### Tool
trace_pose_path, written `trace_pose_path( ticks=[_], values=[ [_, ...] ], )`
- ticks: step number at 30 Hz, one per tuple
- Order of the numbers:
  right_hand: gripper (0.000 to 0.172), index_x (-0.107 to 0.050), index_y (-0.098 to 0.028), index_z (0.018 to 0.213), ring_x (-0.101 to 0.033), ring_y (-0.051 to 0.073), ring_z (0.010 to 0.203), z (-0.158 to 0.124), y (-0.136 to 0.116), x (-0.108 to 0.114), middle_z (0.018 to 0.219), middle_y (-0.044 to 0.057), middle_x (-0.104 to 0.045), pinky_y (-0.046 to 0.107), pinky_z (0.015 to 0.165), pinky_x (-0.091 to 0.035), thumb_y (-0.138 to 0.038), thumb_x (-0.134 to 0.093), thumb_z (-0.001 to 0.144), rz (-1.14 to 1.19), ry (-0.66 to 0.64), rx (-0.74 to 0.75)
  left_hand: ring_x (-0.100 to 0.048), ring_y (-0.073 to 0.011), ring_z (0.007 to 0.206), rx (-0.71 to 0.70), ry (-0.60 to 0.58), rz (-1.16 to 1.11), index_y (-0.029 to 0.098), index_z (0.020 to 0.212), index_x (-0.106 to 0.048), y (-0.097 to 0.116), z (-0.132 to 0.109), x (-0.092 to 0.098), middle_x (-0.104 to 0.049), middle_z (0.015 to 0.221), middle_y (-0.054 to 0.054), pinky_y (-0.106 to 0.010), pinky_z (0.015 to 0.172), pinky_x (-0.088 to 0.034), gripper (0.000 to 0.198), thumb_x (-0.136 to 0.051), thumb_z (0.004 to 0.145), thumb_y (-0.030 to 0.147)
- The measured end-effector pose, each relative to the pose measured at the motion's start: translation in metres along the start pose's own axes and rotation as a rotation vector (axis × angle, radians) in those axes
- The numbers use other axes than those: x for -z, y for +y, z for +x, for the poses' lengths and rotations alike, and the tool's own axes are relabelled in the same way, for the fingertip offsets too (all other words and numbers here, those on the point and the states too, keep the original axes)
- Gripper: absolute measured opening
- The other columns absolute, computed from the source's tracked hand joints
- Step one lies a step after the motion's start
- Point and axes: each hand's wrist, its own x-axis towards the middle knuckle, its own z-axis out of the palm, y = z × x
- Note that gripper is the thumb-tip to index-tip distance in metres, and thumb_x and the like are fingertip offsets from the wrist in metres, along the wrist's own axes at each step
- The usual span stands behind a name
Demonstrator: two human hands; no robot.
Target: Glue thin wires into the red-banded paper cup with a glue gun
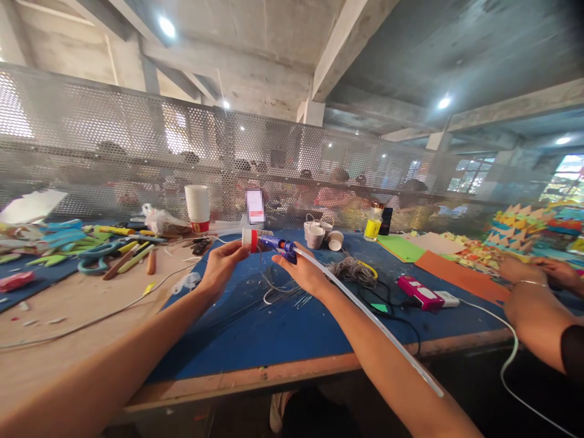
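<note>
My left hand grips a small white and red paper cup, turned on its side, above the blue table mat. In my right hand is a blue hot glue gun, its nozzle end close to the cup. A long whitish glue stick sticks out of the gun's back and runs over my right forearm. Behind my hands stand several small paper cups, some with string on them. Whether the nozzle touches the cup I cannot tell.
On the left are a cup stack, scissors and craft tools. A pink power strip, coiled cable and yellow bottle are on the right. A co-worker's hands work beside orange paper. A perforated screen stands behind.
</note>
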Motion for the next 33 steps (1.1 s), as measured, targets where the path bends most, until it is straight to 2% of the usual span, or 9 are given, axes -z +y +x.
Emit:
trace_pose_path(
  ticks=[9,16,25,33],
  values=[
    [0.037,-0.061,-0.018,0.090,-0.054,0.016,0.070,-0.0010,0.0011,-0.0016,0.078,0.001,-0.059,0.026,0.066,-0.041,-0.055,-0.060,0.086,-0.002,0.031,0.036,-0.060,-0.0184,0.076,-0.003,-0.007,0.069,0.017,0.090,-0.078,0.0044,-0.0021,0.0001,-0.075,0.087,-0.005,-0.028,0.073,-0.044,0.038,-0.078,0.067,0.048],
    [0.038,-0.061,-0.018,0.089,-0.055,0.016,0.068,-0.0014,0.0016,-0.0025,0.077,0.001,-0.060,0.025,0.064,-0.042,-0.056,-0.060,0.085,-0.017,0.045,0.029,-0.061,-0.0186,0.080,-0.032,-0.019,0.078,0.019,0.092,-0.078,0.0003,0.0000,0.0016,-0.075,0.090,-0.006,-0.028,0.077,-0.044,0.037,-0.077,0.069,0.049],
    [0.038,-0.060,-0.018,0.087,-0.054,0.015,0.068,-0.0011,0.0024,-0.0028,0.077,0.001,-0.059,0.026,0.064,-0.041,-0.057,-0.061,0.085,-0.012,0.041,0.021,-0.060,-0.0184,0.075,-0.022,0.004,0.108,0.018,0.092,-0.078,0.0008,-0.0004,0.0018,-0.074,0.086,-0.005,-0.027,0.071,-0.043,0.038,-0.076,0.070,0.049],
    [0.038,-0.058,-0.019,0.087,-0.054,0.015,0.068,-0.0022,0.0050,-0.0036,0.076,0.000,-0.058,0.026,0.064,-0.041,-0.056,-0.060,0.085,-0.002,0.027,0.014,-0.061,-0.0190,0.079,-0.020,-0.004,0.086,0.018,0.091,-0.078,0.0041,-0.0011,0.0007,-0.075,0.089,-0.005,-0.028,0.077,-0.044,0.035,-0.075,0.071,0.046]
  ],
)
